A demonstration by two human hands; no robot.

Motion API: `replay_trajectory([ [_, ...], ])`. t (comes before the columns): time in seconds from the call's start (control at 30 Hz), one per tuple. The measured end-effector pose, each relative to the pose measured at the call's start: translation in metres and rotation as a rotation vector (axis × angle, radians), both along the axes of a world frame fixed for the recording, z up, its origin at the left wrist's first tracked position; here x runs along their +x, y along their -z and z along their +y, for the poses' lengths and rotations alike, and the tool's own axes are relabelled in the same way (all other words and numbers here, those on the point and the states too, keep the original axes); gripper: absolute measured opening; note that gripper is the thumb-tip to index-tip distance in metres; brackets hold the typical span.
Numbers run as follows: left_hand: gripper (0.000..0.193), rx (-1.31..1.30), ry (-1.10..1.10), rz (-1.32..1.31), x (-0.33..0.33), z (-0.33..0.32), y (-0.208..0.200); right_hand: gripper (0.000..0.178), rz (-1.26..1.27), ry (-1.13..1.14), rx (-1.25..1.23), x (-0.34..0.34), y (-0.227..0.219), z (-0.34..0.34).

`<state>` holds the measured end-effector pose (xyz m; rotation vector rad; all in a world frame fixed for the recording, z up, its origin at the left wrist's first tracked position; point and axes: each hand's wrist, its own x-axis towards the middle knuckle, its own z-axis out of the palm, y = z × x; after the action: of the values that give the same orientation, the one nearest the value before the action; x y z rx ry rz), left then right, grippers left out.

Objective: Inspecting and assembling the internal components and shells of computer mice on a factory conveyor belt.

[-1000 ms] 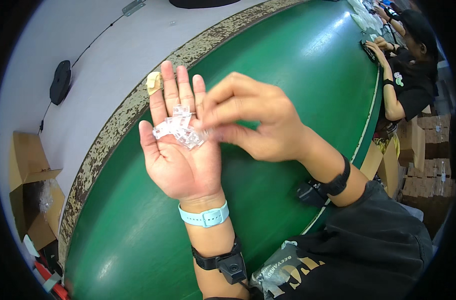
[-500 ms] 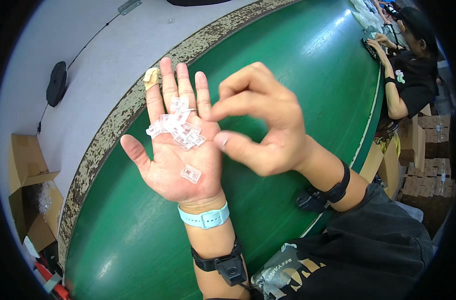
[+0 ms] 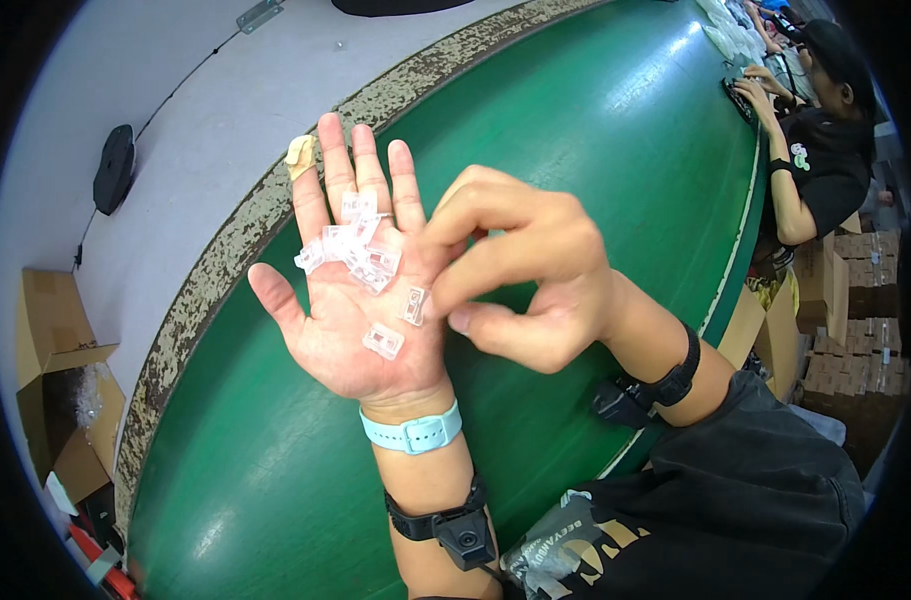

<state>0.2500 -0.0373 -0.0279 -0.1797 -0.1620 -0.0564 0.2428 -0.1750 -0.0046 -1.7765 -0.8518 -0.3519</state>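
Two hands meet close together, and the step in hand appears to be singling out small clear plastic pieces on the upturned left hand; lifting one would call for a light pinch at its edges, without nudging its neighbours. The right hand is half curled at the little-finger side of that palm, thumb just below the forefinger; I cannot tell whether their tips meet or grip anything. One loose piece lies just beside those tips, another loose piece rests nearer the wrist, and the others overlap in a cluster toward the base of the fingers. That supporting palm is flat and fully open, fingers spread, thumb out, its forefinger capped with a tan wrap. Farther out come a light-blue wristband, the green work surface with its chipped rim, an open cardboard box at left, and a co-worker at far right.
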Motion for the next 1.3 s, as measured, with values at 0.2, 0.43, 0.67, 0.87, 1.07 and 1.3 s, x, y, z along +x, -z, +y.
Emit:
replay_trajectory([
  [0.2,0.085,-0.022,-0.017,-0.017,0.007,-0.009,-0.010,0.006,0.373,0.257,0.286,0.012,0.011,-0.019],
  [0.43,0.064,-0.030,-0.074,0.104,0.007,-0.008,-0.003,0.020,0.318,0.412,0.120,0.026,0.035,-0.001],
  [0.67,0.050,0.099,0.095,0.231,0.032,0.029,0.045,0.033,0.315,0.454,-0.034,0.028,0.033,0.010],
  [0.87,0.038,0.049,0.084,0.095,0.055,0.040,0.079,0.046,0.381,0.457,0.027,0.033,0.033,0.008],
  [1.07,0.031,0.418,-0.164,0.396,0.062,0.045,0.086,0.055,0.273,0.383,-0.039,0.027,0.032,-0.002],
  [1.3,0.037,0.324,-0.061,0.390,-0.037,0.049,0.012,0.049,0.484,0.382,0.056,0.019,0.037,0.012],
])
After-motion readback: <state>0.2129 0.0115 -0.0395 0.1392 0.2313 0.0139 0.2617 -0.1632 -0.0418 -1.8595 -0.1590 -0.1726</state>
